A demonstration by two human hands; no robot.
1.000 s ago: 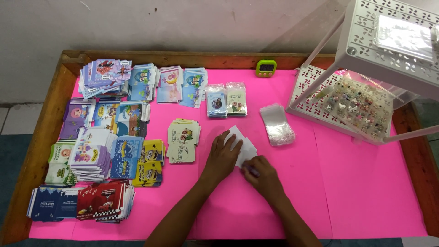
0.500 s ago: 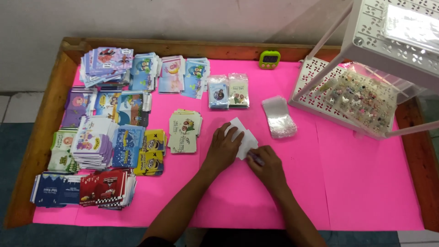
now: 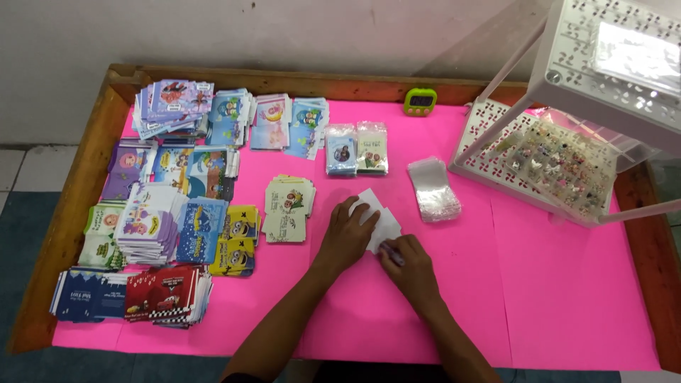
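Observation:
My left hand (image 3: 347, 235) lies flat on a white paper card (image 3: 379, 220) in the middle of the pink table cover (image 3: 496, 284), pressing its left part down. My right hand (image 3: 408, 264) pinches the card's lower right edge with fingers closed on it. Just left of the hands sit two small stacks of cream cartoon cards (image 3: 289, 207). A pile of clear plastic sleeves (image 3: 433, 187) lies up and to the right of the white card.
Several stacks of colourful printed cards (image 3: 170, 206) fill the left side. Two bagged card packs (image 3: 357, 147) and a small green timer (image 3: 420, 102) sit at the back. A white perforated rack (image 3: 567, 156) with small trinkets stands at the right. A wooden rim (image 3: 71, 206) borders the table.
Both hands stay on the white card with only slight finger shifts. The view has tilted a little, so everything sits slightly higher and to the right.

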